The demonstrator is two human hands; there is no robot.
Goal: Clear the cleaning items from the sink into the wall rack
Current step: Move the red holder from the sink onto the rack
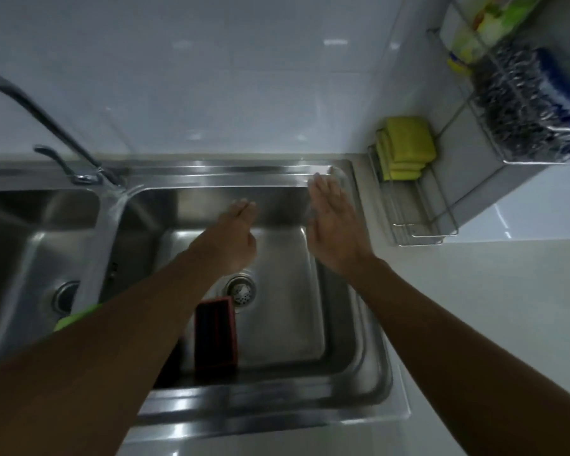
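A steel sink (349,327) fills the middle of the view. A dark sponge with a red edge (215,334) lies in the right basin near the front wall, beside the drain (241,289). A green item (76,319) peeks out on the divider, mostly hidden under my left forearm. My left hand (236,235) hovers over the basin, flat, fingers straight and holding nothing. My right hand (331,225) is over the basin's right rim, fingers extended and empty. The wire wall rack (415,222) holds stacked yellow sponges (403,148) on its lower shelf.
A faucet (46,123) arches over the left basin (30,245). The rack's upper shelf carries steel scourers (520,106), a blue pack (560,87) and a green-and-white package (487,24). White tiled walls stand behind, and a white counter (507,291) lies to the right.
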